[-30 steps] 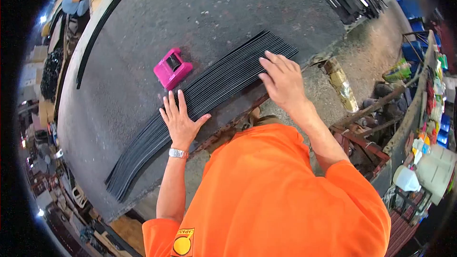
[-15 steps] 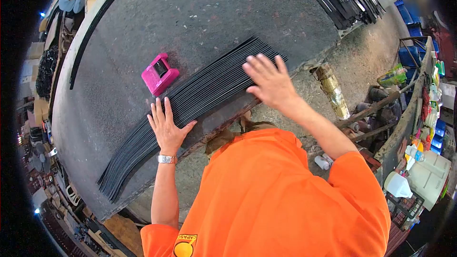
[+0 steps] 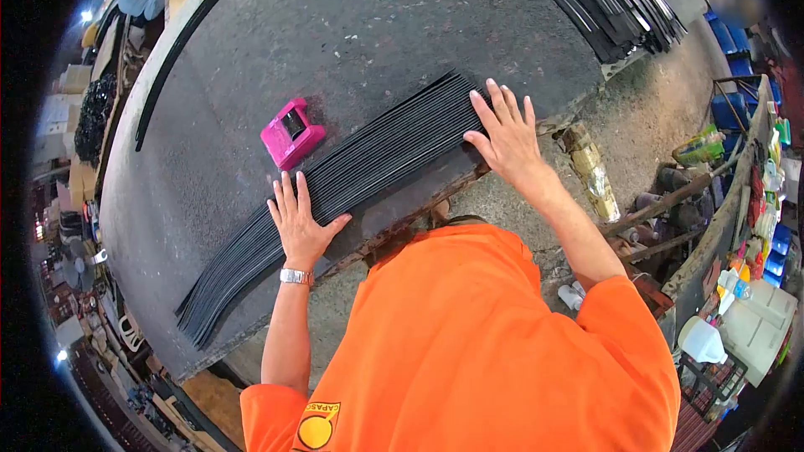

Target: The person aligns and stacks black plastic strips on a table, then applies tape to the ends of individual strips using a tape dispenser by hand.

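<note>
Dark speckled worktop (image 3: 394,29), black strip bundle (image 3: 381,155) along near edge. Left hand (image 3: 299,228) splayed on it, right hand (image 3: 514,142) splayed at its far-right end, neither gripping. Pink tape dispenser (image 3: 291,136) alongside; concrete floor (image 3: 645,100) right.

Just ahead of the left fingers (image 3: 289,192), the pink object (image 3: 283,143) stands in the way. Black strips (image 3: 394,141) fill the gap to the right fingers (image 3: 497,103). Beyond these a hand could cross the desk (image 3: 377,50), up to the dark bundle (image 3: 596,2) ahead of the right fingers.
</note>
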Available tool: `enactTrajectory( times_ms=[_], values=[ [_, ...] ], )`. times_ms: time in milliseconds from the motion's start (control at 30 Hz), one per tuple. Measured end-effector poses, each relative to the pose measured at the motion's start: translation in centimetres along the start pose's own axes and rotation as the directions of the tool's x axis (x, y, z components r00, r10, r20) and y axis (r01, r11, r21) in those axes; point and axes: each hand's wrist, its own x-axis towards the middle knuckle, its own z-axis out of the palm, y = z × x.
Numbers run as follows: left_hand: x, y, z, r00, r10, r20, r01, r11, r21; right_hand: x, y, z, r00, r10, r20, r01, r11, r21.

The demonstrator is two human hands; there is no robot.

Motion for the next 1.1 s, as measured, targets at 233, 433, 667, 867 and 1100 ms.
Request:
enactTrajectory(
  times_ms=[233,433,667,867,1100],
  values=[
    [0.5,-0.3,0.1,1.0,-0.001,0.023,0.0,1.0,0.024,1.1,0.8,1.6,1.0,-0.013,-0.009,0.013,0.999,0.049],
    [0.5,-0.4,0.2,1.0,0.003,0.009,-0.003,1.0,0.027,1.1,0.6,1.7,1.0,0.01,-0.005,-0.009,0.998,0.054],
    [0.5,-0.1,-0.3,1.0,-0.008,-0.008,0.008,1.0,0.019,1.1,0.2,1.0,1.0,0.012,-0.017,-0.011,0.997,0.082],
    [0.2,-0.3,-0.5,0.999,-0.001,-0.037,0.001,1.0,-0.014,1.4,-0.1,0.4,1.0,0.011,0.002,-0.011,0.995,0.099],
    [-0.2,0.6,-1.2,0.998,-0.038,-0.06,0.036,0.999,-0.022,1.1,-0.5,-0.2,0.997,0.052,0.057,-0.056,0.996,0.072]
  ],
)
